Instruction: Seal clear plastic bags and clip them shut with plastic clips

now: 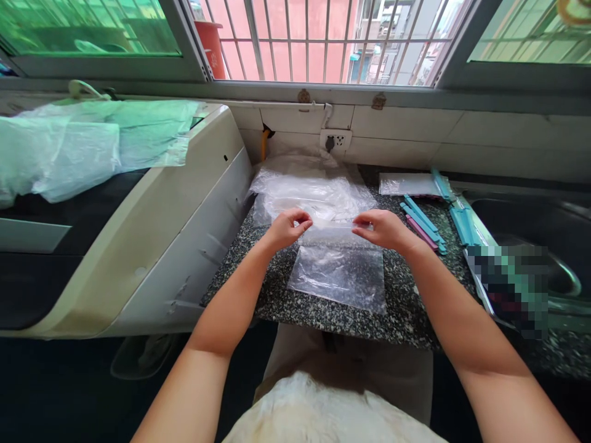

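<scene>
My left hand (pixel 290 228) and my right hand (pixel 379 229) pinch the two upper corners of a clear plastic bag (pixel 333 235), stretching its top edge between them. Another clear plastic bag (pixel 341 277) lies flat on the speckled countertop (pixel 300 304), below the held one and partly overlapped by it. Just beyond my hands rests a heap of clear plastic bags (pixel 314 187). To the right of my right hand are several teal strips (pixel 422 216) with a pink strip (pixel 419 234) beside them.
A packed clear bag (pixel 409 184) lies near the wall, with more teal strips (pixel 463 221) at the rim of the metal sink (pixel 530 209). At left stands a washing machine (pixel 184 203) with plastic sheeting (pixel 92 141) on top. A wall socket (pixel 339 140) holds a plug. A barred window is behind.
</scene>
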`<state>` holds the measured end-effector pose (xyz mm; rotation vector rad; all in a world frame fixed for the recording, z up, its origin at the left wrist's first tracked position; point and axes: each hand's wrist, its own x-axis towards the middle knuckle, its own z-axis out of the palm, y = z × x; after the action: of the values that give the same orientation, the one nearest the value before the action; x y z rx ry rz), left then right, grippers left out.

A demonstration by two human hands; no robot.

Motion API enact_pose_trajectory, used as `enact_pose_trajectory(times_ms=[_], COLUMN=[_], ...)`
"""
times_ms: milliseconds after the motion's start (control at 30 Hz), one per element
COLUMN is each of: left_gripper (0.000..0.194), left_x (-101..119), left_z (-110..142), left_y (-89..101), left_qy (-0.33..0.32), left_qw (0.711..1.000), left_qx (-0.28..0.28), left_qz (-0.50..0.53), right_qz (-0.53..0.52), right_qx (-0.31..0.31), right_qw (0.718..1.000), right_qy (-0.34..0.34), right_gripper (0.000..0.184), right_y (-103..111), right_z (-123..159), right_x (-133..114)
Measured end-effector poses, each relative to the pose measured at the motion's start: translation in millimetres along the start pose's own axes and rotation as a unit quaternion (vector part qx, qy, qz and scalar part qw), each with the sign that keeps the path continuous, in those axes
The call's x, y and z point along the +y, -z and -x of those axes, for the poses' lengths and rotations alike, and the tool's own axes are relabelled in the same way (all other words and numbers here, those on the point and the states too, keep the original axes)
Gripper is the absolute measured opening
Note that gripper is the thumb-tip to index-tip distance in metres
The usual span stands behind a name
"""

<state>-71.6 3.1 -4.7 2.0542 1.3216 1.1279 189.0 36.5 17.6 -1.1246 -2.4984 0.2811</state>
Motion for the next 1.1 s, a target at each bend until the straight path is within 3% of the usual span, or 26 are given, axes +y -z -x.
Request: enact_pose_trajectory(times_ms=[200,333,633,1100], left_gripper=[0.011,0.011,0.010,0.012], left_x=[8,10,9,7], left_z=[4,5,4,4], left_y=[-16.7,-20.3,-23.8,-31.3], left_qy=[-0.059,-0.060,-0.019,0.001], left_qw=[0.998,0.998,1.000,0.998], left_qx=[0.000,0.005,-0.004,-0.009], left_qz=[-0.035,-0.037,0.002,0.069], right_qz=[-0.047,-0.059,-0.058,-0.038], right_qx=[0.031,0.053,0.080,0.070], right_qw=[0.998,0.996,0.994,0.996], right_qy=[0.037,0.032,0.035,0.033], right_gripper=[0.015,0.014,0.016,0.017], right_y=[-26,-35,-35,-34], right_z=[-7,-9,-10,-9], right_x=[-31,-38,-37,-40])
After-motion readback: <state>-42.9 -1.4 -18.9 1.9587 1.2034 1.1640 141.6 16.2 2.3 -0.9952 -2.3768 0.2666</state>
